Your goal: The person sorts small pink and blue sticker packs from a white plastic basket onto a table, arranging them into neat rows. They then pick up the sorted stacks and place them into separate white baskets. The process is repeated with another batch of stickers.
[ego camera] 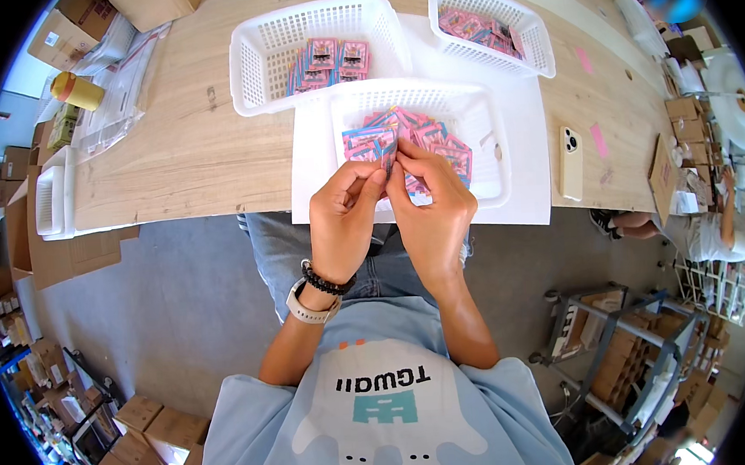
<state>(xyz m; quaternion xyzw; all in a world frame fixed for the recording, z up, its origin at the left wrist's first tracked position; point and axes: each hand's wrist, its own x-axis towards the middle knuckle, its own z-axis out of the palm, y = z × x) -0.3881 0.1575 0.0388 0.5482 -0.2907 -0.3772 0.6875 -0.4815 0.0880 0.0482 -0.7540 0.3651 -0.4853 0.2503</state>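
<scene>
My left hand [347,211] and my right hand [433,200] meet over the near rim of a white perforated plastic basket [500,141]. Their thumbs and fingertips pinch a small pink-and-blue packet [390,149], tilted up on its edge. Under it, loose packets [434,136] of the same kind lie jumbled in the basket. Behind stands a second white basket [254,80], where similar packets [321,55] are set in neat overlapping stacks. A third white basket [532,47] at the back right holds more packets [475,28] in a loose heap.
White sheeting [525,172] lies under the baskets on the wooden table [202,160]. Right of it rests a phone [571,163]. White trays [54,201], a yellow container [79,90] and cardboard boxes [66,40] occupy the left. A metal cart [629,344] and another person [718,237] are at right.
</scene>
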